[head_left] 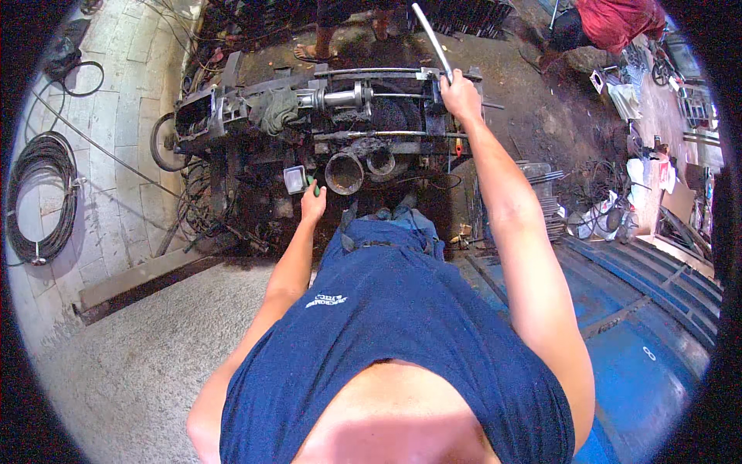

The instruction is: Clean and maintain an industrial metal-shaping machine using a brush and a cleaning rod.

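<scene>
My right hand (462, 96) is wrapped round a plain metal lever (433, 39) at the right end of a greasy machine (301, 108). The lever rises from the fist and leans away to the left. Lower down, my left hand (312, 204) closes on a green handle (313, 184) in front of the machine. Next to that handle is a pale, shallow rectangular pan (295, 179); whether the two are joined is hard to see. Just right of it, a round open pipe end (344, 173) faces me. A grey rag (275, 114) lies over the machine's middle.
A black hose coil (45, 193) lies on pale paving at the left. Far right, a person in a red shirt (618, 23) bends over. Another person's bare foot (311, 52) stands behind the machine. Blue metal sheets (641, 356) lie at my right; cables tangle below the machine's left end.
</scene>
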`<state>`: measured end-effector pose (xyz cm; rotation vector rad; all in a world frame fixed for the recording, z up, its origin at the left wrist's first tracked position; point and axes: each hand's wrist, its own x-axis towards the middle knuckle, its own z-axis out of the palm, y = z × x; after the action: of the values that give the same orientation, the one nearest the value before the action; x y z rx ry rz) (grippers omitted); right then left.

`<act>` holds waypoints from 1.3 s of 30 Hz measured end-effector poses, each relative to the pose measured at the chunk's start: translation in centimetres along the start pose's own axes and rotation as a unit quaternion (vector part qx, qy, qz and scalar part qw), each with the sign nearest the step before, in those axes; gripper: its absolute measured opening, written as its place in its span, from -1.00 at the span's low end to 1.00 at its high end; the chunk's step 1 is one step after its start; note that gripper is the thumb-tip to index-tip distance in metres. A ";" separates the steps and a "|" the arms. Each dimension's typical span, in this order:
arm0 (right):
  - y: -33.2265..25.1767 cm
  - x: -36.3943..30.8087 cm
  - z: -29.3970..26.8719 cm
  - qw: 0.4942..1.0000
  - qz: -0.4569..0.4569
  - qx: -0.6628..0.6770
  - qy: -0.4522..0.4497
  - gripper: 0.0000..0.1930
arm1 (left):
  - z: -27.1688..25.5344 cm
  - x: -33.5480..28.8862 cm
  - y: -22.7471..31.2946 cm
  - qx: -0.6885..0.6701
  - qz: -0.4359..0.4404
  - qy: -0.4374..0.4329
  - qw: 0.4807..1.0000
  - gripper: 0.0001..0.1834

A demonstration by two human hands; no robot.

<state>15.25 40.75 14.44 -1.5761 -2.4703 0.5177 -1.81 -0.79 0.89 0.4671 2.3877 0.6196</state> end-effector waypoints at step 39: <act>1.6 0.8 -0.6 0.986 0.088 0.130 -0.052 -0.36 | 1.5 -0.1 -0.9 -0.024 -0.010 0.024 0.999 -0.37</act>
<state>16.49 42.18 14.37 -1.7031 -2.2313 0.9287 -0.95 -1.08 -0.57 0.4109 2.4142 0.6850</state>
